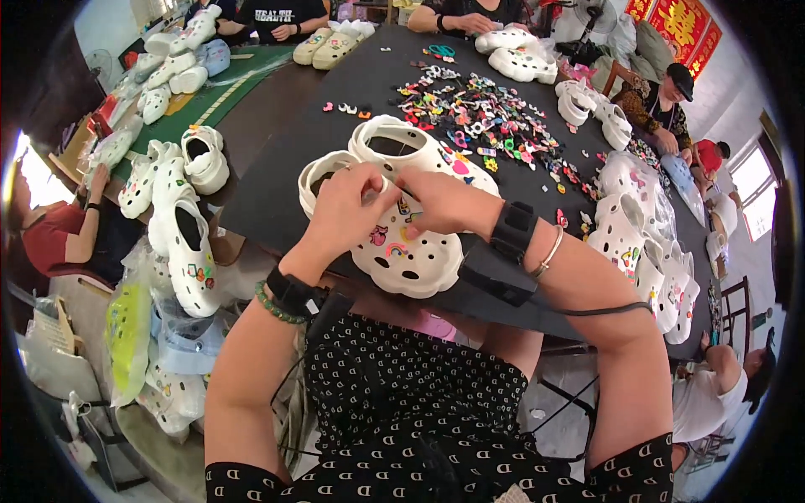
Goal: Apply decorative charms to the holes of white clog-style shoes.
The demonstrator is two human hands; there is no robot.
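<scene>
A white clog [408, 267] with colourful charms on its upper lies toe toward me at the near edge of the black table. My left hand [352, 205] is closed at the edge of its foot opening, with fingers and thumb drawn together; whether a small charm is between them is hidden. My right hand [444, 203] grips the same clog from the right, thumb on the upper beside the charms and fingers bent over the opening's edge. Right behind it rests a second white clog [394, 134], its charms partly covered by my right hand.
Loose charms [478, 113] spread in a pile beyond the clogs on the black table [277, 159]. White clogs [189, 243] stand at left, more clogs [625, 226] at right, some in clear plastic. Several people sit around, one in a red shirt [63, 235]. A black cable [599, 312] crosses my right forearm.
</scene>
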